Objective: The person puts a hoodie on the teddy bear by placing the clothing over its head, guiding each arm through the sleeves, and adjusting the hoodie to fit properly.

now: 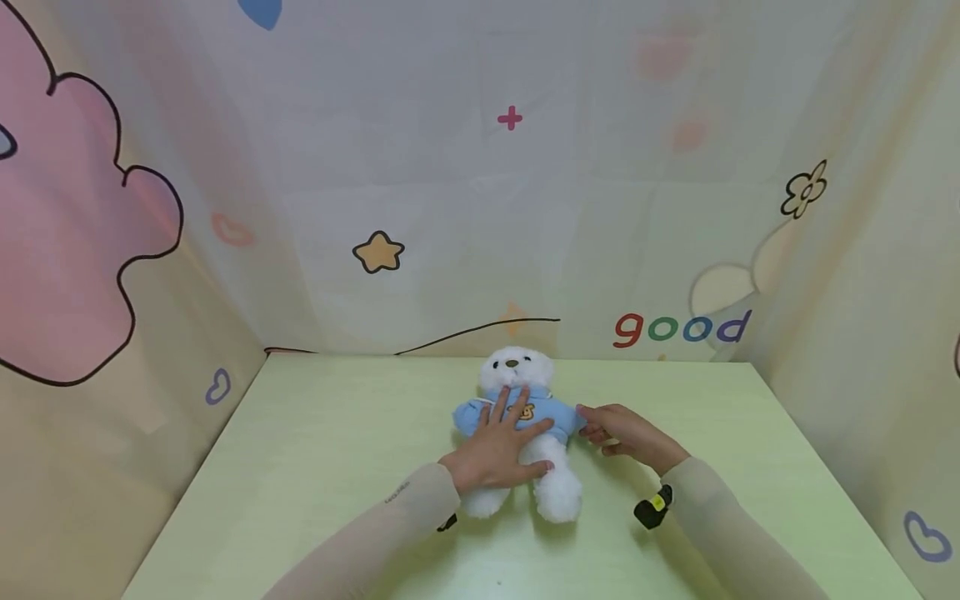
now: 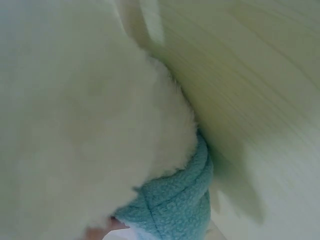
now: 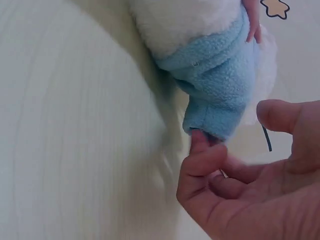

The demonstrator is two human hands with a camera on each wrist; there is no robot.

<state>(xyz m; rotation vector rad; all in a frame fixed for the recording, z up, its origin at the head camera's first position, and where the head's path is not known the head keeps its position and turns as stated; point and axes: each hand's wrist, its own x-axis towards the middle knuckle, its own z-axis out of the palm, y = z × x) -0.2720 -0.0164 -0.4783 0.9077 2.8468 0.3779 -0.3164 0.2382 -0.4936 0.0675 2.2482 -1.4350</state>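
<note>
A white plush bear [image 1: 542, 451] in a blue fleece top [image 1: 557, 410] lies face-up on the pale table [image 1: 345, 433], my left hand [image 1: 498, 452] spread over its front, my right hand [image 1: 633, 433] half-curled, touching its sleeve cuff [image 3: 200, 123], whether gripping I cannot tell.

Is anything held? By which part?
Possibly the plush toy, by one cuff: the right hand has fingers there, grip unclear; the left hand lies spread on top.

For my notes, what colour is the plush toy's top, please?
The top is light blue, clearest in the head view.
</note>
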